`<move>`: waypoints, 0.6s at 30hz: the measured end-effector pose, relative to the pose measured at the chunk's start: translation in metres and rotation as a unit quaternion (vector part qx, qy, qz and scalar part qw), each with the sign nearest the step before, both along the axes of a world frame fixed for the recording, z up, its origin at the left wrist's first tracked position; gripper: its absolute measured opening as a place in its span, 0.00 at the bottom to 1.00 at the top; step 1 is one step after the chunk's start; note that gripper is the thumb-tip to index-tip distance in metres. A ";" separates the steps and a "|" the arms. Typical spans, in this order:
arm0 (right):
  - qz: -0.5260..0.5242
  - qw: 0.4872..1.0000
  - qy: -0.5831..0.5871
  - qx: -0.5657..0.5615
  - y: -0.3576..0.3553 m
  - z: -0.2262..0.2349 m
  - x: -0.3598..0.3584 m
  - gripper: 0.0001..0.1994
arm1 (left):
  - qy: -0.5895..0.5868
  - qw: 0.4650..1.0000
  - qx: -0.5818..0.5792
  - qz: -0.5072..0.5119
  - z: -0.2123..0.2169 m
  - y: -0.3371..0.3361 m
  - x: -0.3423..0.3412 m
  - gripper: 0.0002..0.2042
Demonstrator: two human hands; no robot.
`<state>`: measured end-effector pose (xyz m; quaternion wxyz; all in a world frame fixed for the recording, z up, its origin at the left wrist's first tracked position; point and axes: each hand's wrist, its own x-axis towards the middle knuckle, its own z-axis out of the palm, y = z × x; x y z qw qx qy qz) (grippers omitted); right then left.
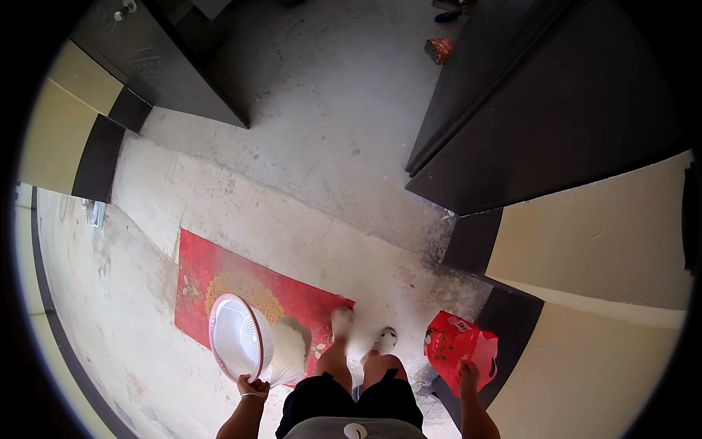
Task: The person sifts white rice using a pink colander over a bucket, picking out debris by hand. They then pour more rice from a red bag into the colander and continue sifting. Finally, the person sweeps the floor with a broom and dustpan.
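My left hand [252, 388] is closed on the rim of a white plastic colander basket [241, 336] with a pink edge. The basket is tilted, so its inside shows, and I see nothing in it. Beside it a pale, cream-coloured bag [290, 350] tapers toward the same hand; whether my fingers grip it too, I cannot tell. On the other side, my right hand [468, 374] is closed on a red plastic bag [457, 340] with a printed pattern. The bag hangs near the wall, and its contents are hidden.
Under my feet and to the left lies a red mat [227, 271] with a gold pattern. Ahead, a dark door leaf [168, 62] stands at the left and another dark door [526, 110] at the right. Beyond the doorway a red box [439, 50] sits on the concrete floor [329, 110].
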<state>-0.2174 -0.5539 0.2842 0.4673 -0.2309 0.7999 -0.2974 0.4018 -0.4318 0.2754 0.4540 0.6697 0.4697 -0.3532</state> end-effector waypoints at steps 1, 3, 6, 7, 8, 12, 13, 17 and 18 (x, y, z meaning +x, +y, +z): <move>0.026 0.998 0.039 0.031 0.000 0.023 0.011 0.06 | -0.002 1.000 0.005 0.000 0.014 -0.002 0.004 0.10; 0.092 0.989 0.095 0.061 0.013 0.033 0.020 0.09 | -0.017 1.000 0.008 0.010 0.024 0.008 0.007 0.11; 0.135 0.974 0.108 0.149 0.015 0.045 0.038 0.11 | -0.025 0.999 0.008 0.023 0.039 -0.002 0.026 0.11; 0.138 0.974 0.092 0.155 0.026 0.038 0.029 0.12 | -0.026 0.999 0.017 0.038 0.039 -0.013 0.026 0.11; 0.204 0.953 0.117 0.194 0.042 0.025 0.014 0.11 | -0.024 0.999 0.021 0.040 0.044 -0.018 0.029 0.11; 0.261 0.906 0.108 0.316 0.031 0.019 0.003 0.10 | -0.040 0.998 0.037 0.029 0.071 -0.055 0.053 0.12; 0.236 0.906 0.094 0.339 0.015 0.020 0.006 0.10 | -0.041 0.998 0.040 0.028 0.077 -0.068 0.059 0.12; 0.187 0.900 0.060 0.389 -0.046 0.049 0.029 0.10 | -0.042 0.997 0.062 0.007 0.125 -0.129 0.079 0.12; 0.183 0.900 0.054 0.392 -0.065 0.053 0.034 0.10 | -0.066 0.994 0.088 0.019 0.138 -0.151 0.077 0.11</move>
